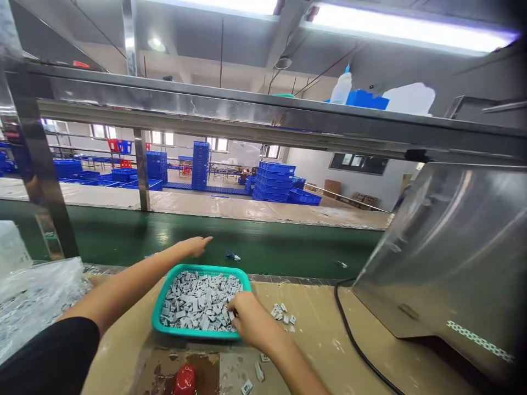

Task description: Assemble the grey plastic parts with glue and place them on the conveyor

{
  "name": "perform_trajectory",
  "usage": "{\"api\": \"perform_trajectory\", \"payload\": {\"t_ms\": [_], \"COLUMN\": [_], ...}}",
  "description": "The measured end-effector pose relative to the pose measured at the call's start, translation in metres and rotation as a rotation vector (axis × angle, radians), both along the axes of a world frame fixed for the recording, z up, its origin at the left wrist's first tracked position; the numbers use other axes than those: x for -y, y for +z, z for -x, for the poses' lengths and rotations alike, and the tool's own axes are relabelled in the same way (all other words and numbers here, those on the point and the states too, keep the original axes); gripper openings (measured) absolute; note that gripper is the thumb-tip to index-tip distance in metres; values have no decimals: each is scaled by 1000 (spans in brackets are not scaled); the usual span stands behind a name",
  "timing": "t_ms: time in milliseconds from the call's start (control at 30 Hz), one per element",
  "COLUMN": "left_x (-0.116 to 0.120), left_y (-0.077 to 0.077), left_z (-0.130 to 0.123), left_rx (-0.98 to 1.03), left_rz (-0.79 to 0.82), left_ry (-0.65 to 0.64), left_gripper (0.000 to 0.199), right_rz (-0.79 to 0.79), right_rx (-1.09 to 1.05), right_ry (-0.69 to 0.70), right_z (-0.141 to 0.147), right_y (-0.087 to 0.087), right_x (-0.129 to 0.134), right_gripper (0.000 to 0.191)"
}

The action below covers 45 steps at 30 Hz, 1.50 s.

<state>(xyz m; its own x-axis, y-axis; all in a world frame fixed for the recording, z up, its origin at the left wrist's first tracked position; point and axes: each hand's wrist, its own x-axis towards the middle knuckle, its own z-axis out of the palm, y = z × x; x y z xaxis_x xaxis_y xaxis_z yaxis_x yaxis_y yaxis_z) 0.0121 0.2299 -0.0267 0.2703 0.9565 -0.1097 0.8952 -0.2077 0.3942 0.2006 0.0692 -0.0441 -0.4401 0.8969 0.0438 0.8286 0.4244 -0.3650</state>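
A teal plastic basket (201, 271) sits on the tan workbench (313, 334), heaped with small grey parts (197, 304). My right hand (247, 318) rests at the basket's right rim, its fingertips down among those parts. Whether it grips one, I cannot tell. My left hand (196, 246) reaches past the basket's far rim, fingers extended above the green conveyor belt (263, 241), with nothing visible in it. A small blue-and-white part (233, 256) lies on the belt nearby. Several loose grey parts (282, 314) lie on the bench right of the basket.
A crumpled clear plastic bag (37, 302) lies at the left. A red object (185, 381) stands at the bench's near edge. A black cable (354, 334) curves past a steel housing (444, 258). A steel shelf (263, 109) spans overhead, with stacked blue crates (269, 184) beyond.
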Motion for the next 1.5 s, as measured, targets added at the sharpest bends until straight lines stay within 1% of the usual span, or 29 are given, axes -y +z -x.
{"api": "perform_trajectory", "payload": {"t_ms": [67, 133, 167, 233, 333, 400, 433, 500, 533, 600, 633, 667, 733, 800, 867, 933, 1000, 1067, 1100, 1167, 1200, 1267, 1333, 1433, 1500], "left_x": [-7, -8, -7, -3, 16, 40, 58, 100, 123, 169, 189, 205, 225, 232, 231, 228, 227, 229, 230, 234, 235, 237, 237, 237, 238], "left_y": [-2, -3, -2, 4, 20, 31, 35, 39, 40, 38, 37, 36, 34, 31, 29, 27, 27, 27, 27, 28, 28, 30, 30, 27, 22], "left_z": [-38, -63, -69, -69, -46, -26, -16, 1, 8, 17, 19, 20, 20, 19, 20, 22, 24, 23, 23, 21, 20, 21, 23, 25, 24], "left_rx": [65, 132, 175, 291, 556, 760, 858, 1019, 1079, 1143, 1162, 1173, 1208, 1248, 1244, 1170, 1068, 987, 956, 893, 856, 764, 689, 645, 636], "left_rz": [40, 87, 108, 138, 151, 153, 155, 176, 191, 263, 324, 377, 450, 462, 430, 398, 364, 406, 433, 440, 404, 282, 215, 200, 207], "left_ry": [-98, -118, -106, -57, 17, 48, 59, 60, 55, 29, -7, -36, -69, -53, -61, -133, -249, -347, -376, -393, -391, -390, -406, -447, -456], "left_gripper": [36, 31, 29, 25, 25, 22, 18, 6, 6, 12, 16, 20, 26, 29, 31, 29, 28, 27, 26, 25, 24, 22, 22, 23, 26], "right_rz": [-12, -33, -46, -81, -139, -171, -184, -205, -216, -244, -261, -282, -338, -403, -441, -444, -418, -398, -394, -407, -420, -429, -401, -372, -425], "right_rx": [-41, -87, -107, -139, -181, -216, -246, -342, -394, -467, -478, -472, -455, -440, -433, -437, -453, -482, -497, -518, -523, -525, -499, -433, -412], "right_ry": [-4, -8, -14, -30, -63, -87, -99, -110, -105, -68, -39, -9, 40, 69, 90, 130, 194, 250, 264, 274, 279, 297, 316, 315, 286], "right_z": [-2, -5, -6, -7, -5, -2, 0, 6, 10, 22, 28, 35, 48, 56, 57, 53, 44, 36, 33, 29, 28, 27, 28, 30, 30], "right_y": [1, 2, 3, 6, 16, 25, 29, 36, 39, 45, 48, 50, 54, 56, 56, 56, 54, 51, 49, 45, 43, 41, 41, 39, 35], "right_x": [1, 2, 2, 2, 3, 9, 14, 29, 38, 56, 63, 70, 78, 84, 88, 94, 101, 109, 113, 117, 118, 117, 116, 119, 122], "right_gripper": [21, 23, 24, 26, 26, 21, 19, 15, 15, 15, 15, 14, 13, 13, 11, 17, 21, 21, 21, 22, 21, 19, 17, 19, 22]}}
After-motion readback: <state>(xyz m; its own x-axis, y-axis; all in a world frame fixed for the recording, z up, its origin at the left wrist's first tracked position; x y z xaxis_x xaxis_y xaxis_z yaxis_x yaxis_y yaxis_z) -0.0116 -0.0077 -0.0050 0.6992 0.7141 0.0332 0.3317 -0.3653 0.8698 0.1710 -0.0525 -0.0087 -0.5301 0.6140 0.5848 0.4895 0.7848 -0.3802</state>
